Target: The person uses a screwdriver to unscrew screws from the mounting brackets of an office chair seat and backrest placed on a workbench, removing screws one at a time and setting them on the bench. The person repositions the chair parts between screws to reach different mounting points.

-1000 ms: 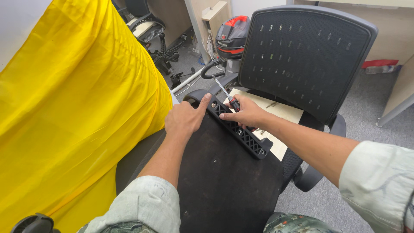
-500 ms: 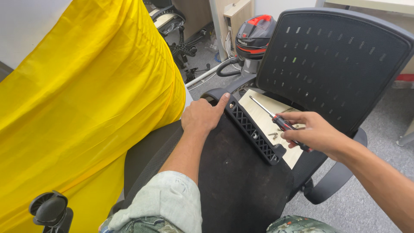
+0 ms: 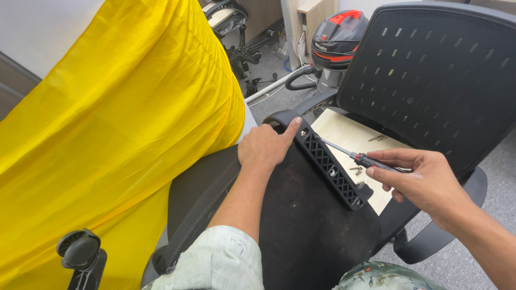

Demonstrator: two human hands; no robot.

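An upturned black chair seat [image 3: 301,225] lies in front of me with a black ribbed plastic bracket [image 3: 330,167] along its far edge. My left hand [image 3: 266,147] rests flat on the seat, its forefinger touching the bracket's near end. In my right hand [image 3: 424,182] is a small screwdriver [image 3: 349,153] with a black and red handle; its tip points at the bracket's left end. A few loose screws [image 3: 356,170] lie on a pale wooden board [image 3: 349,134] just beyond the bracket.
A large yellow cloth [image 3: 107,134] covers something bulky at the left. A black mesh chair back [image 3: 435,75] stands at the right behind the board. A red and black vacuum cleaner [image 3: 338,43] and a chair base [image 3: 242,51] stand on the floor beyond. A castor [image 3: 80,252] shows bottom left.
My right hand has drawn back to the right from the bracket, then brought the screwdriver tip toward the bracket's left end. The left hand stays on the seat.
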